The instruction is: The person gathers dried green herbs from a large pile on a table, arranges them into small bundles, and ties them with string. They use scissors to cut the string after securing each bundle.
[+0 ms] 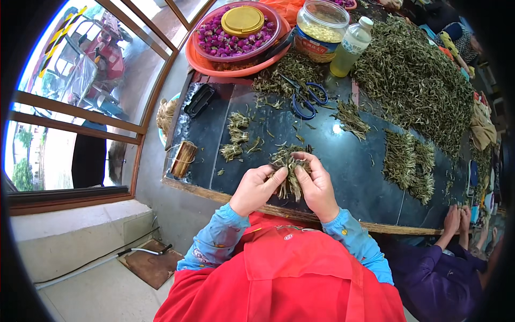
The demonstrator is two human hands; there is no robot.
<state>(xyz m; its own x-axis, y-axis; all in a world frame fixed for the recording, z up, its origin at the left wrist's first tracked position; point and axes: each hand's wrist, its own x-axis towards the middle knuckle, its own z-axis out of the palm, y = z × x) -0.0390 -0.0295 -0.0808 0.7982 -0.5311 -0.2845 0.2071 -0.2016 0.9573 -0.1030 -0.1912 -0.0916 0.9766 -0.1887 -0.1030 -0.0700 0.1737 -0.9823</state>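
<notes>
Between my left hand (257, 185) and my right hand (318, 183) is a bunch of dried leaves (289, 189), its pale ends pointing down towards me. Both thumbs press on the front of the bunch, and the fingers wrap around behind it. We are just above the near edge of the dark table (346, 185). Left of my hands stand several small tied leaf bundles (239, 137) in a column. Scissors with blue handles (305, 102) lie beyond the bunch, blades pointing away.
A wooden block wound with string (184, 159) and a black tray (200, 100) sit at left. Farther back are a basin of purple flowers (213, 38), a plastic jar (320, 34), a bottle (352, 46) and a leaf heap (414, 80). Leaf rows (408, 165) lie right, near a co-worker's hands (458, 219).
</notes>
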